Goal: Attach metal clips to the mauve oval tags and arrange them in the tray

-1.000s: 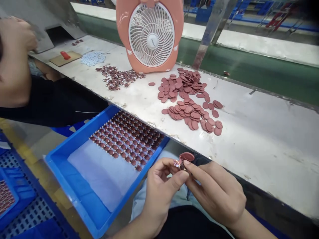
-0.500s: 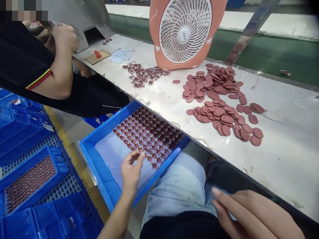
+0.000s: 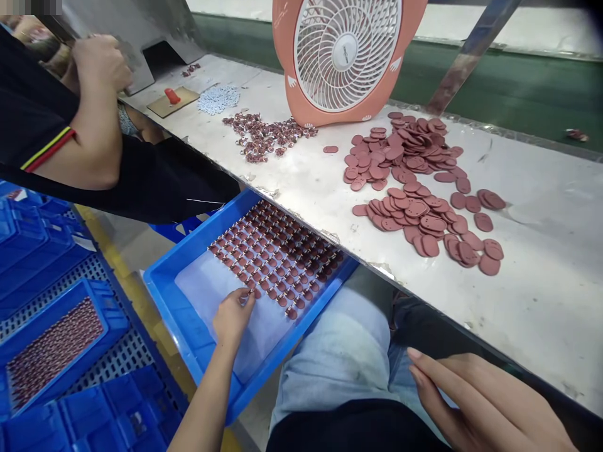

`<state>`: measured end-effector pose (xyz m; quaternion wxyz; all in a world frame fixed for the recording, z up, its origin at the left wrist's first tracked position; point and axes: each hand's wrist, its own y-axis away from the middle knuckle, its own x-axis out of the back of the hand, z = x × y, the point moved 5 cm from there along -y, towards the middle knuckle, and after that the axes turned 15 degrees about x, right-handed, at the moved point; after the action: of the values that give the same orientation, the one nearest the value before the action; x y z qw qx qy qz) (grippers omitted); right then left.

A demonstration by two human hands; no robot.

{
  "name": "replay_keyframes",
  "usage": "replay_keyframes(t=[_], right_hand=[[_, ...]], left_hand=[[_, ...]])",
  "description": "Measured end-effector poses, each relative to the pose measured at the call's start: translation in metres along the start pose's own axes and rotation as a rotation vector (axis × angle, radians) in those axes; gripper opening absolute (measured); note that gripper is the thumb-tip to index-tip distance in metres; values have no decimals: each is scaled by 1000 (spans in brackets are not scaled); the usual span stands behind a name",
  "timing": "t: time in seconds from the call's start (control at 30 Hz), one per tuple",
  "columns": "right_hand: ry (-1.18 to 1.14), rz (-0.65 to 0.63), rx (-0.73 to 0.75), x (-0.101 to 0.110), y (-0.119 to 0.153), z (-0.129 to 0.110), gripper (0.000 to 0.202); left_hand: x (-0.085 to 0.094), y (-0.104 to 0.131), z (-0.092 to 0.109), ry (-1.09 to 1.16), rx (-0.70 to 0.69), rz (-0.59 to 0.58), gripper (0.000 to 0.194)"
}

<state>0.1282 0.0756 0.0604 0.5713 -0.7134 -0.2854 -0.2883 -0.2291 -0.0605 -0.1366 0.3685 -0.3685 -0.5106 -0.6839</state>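
Observation:
My left hand is over the blue tray, thumb and fingertips pinched on a small reddish-brown oval piece at the end of a row. Rows of similar small dark-red pieces, each with a light bit at one end, lie on the white sheet lining the tray. My right hand hangs at the lower right, above my lap, with its fingers stretched out and nothing visible in them. Part of that hand is cut off by the frame edge.
On the worktable lie a pile of flat reddish-brown ovals, small bow-like pieces and pale blue bits. An orange fan stands behind them. A co-worker's arm is at left, above stacked blue crates.
My left hand has moved left and slightly down along the tray, with the small oval piece now near the sheet. My right hand has barely moved. The whole view has shifted slightly.

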Motion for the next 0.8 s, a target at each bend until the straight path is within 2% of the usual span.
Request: replay_keyframes(t=[0.27,0.53,0.8], right_hand=[[-3,3,-20,-1,5,3,24],[10,8,-9,1,0,4,26],[12,-2,-14,-1,8,5,27]], left_hand=[[-6,-6,1,-79,-29,7,32],[-5,-7,4,-106,-39,21,33],[-4,-2,8,-118,-56,46,32]])
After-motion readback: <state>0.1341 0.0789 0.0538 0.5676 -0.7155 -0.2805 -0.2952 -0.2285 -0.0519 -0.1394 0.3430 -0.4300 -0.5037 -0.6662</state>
